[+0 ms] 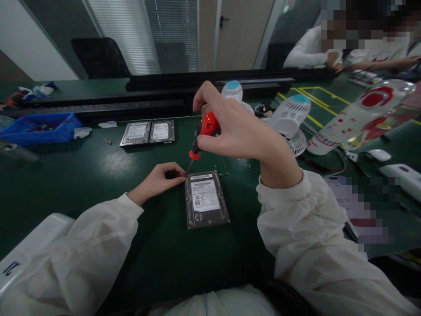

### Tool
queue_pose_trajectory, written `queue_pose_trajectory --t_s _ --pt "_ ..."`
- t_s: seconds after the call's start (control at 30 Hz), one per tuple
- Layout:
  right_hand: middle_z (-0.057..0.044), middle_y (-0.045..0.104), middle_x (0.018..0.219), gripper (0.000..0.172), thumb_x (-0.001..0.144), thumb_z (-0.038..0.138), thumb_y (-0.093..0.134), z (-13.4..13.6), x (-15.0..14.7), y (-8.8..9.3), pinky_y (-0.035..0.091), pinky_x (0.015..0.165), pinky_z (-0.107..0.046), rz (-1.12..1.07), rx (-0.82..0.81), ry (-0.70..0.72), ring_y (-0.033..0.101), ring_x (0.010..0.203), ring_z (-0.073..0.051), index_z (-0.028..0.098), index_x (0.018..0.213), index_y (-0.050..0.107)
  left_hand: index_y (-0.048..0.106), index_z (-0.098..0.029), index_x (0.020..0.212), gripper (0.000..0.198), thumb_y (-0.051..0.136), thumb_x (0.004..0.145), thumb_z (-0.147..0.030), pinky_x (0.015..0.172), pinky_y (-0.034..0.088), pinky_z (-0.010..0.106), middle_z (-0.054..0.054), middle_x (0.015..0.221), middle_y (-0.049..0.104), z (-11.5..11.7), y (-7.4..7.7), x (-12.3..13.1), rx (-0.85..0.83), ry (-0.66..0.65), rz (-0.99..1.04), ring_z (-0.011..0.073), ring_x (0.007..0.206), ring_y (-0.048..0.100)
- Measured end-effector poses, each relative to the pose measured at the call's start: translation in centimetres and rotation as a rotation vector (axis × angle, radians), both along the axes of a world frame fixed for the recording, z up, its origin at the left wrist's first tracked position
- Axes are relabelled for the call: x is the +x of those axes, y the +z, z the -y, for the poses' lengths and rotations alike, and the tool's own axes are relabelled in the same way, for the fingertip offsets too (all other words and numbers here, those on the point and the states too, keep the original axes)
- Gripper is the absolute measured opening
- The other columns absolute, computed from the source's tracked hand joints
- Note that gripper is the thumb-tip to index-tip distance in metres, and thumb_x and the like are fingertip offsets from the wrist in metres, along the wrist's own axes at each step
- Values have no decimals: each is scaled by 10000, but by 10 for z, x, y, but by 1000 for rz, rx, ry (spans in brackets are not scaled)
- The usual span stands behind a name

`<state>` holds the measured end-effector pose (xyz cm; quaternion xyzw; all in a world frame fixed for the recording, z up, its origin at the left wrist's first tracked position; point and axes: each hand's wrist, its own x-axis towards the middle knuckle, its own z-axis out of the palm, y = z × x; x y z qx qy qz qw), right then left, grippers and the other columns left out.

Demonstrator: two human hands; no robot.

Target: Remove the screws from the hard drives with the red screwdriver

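A hard drive [205, 197] lies label up on the green table in front of me. My right hand [235, 127] grips a red and black screwdriver [208, 125] from above, tilted, its shaft running down to the drive's far left corner. At that same corner, thumb and forefinger of my left hand [162, 179] are pinched together beside the screwdriver tip. Whatever sits between those fingertips is too small to make out. Several small screws [226, 174] are scattered just beyond the drive, to the right.
Two more hard drives [161, 131] lie side by side farther back. A blue bin [42, 128] stands at the left. White fans [291, 115], a large bottle [348, 120] and cables occupy the right. Black rails [158, 98] cross the back; people sit beyond, far right.
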<state>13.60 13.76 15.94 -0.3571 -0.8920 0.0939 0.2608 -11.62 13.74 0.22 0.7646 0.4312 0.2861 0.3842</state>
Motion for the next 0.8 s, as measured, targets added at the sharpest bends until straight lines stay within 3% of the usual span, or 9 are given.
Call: queue_pose_trajectory --t_s 0.17,0.27,0.4,0.6,0.7,0.8 --pt "-6 579 912 304 993 476 529 -2 0 -3 288 674 -300 -3 29 -48 503 742 -133 198 1108 487 762 -202 929 254 766 862 -447 826 557 385 45 945 757 0 1 0 -7 2 -9 243 899 695" --pt "-13 604 944 274 944 396 580 -1 2 0 308 668 -308 8 16 -48 513 749 -142 211 1109 465 766 -203 941 256 765 872 -450 837 560 389 46 957 760 0 1 -1 -1 -6 -19 245 913 698" --pt "-22 613 1004 378 817 260 633 2 2 3 334 670 -318 16 22 -11 504 741 -142 217 1130 425 769 -208 949 256 762 879 -454 832 565 383 44 958 760 0 0 -2 5 -8 -25 241 906 695" --pt "-23 599 969 323 1009 488 492 1 -3 -2 301 682 -314 36 67 -95 534 750 -156 215 1174 441 767 -202 931 256 768 876 -453 831 557 377 46 947 758 -1 -1 0 2 -2 -13 240 898 695" --pt "-21 587 943 280 978 387 526 0 -2 -2 292 682 -326 45 74 -93 499 718 -151 198 1171 450 767 -196 927 266 771 866 -455 818 554 372 48 934 758 -1 0 0 -4 4 -9 238 882 694" --pt "-13 585 931 351 916 303 568 1 -1 -1 283 669 -323 46 45 -53 470 693 -144 187 1222 442 768 -195 927 261 768 866 -449 812 554 370 48 932 758 0 1 0 0 0 -7 235 876 690"
